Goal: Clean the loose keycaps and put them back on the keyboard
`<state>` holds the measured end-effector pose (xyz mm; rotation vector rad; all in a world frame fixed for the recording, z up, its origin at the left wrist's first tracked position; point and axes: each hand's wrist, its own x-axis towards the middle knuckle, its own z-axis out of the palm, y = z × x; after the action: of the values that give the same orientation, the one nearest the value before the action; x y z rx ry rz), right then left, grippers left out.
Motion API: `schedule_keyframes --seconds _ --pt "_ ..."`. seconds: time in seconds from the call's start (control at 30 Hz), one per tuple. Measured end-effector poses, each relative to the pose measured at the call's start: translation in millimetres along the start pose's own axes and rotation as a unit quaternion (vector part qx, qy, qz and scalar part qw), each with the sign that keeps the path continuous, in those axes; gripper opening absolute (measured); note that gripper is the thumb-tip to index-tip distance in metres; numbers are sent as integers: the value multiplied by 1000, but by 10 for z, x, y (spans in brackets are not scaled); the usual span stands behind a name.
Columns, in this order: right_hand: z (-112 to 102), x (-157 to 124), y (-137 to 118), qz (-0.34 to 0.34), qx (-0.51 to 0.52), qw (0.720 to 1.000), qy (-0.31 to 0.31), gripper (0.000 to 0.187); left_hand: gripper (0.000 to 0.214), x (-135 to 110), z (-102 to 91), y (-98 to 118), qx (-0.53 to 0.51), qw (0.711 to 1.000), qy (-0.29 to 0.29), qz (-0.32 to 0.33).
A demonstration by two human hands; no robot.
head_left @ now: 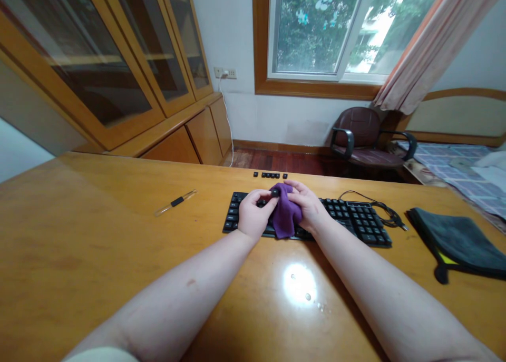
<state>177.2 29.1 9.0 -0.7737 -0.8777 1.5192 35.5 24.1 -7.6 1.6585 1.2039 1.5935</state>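
Observation:
A small black keycap is pinched between the thumb and fingers of my left hand, just above the keyboard. My right hand is closed on a purple cloth, which touches the keycap and drapes down over the keyboard's front edge. The black keyboard lies flat on the desk beneath both hands, its middle keys hidden by them. Beyond its far edge, several loose keycaps stand in a row.
A keycap puller with a black grip lies on the wooden desk at left. The coiled USB cable rests right of the keyboard. Further right is a folded grey cloth. Behind the desk stand a chair and a glass-doored cabinet.

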Motion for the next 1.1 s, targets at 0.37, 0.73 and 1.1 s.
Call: schedule_keyframes --seconds 0.37,0.73,1.1 --pt "-9 11 68 4 -18 1000 7 43 8 7 4 -41 -14 1000 9 -1" --pt "0 -25 85 -33 -163 986 -17 28 7 -11 -20 95 45 996 21 69" --pt "0 -36 111 -61 -161 985 12 16 9 -13 -17 34 58 992 45 101"
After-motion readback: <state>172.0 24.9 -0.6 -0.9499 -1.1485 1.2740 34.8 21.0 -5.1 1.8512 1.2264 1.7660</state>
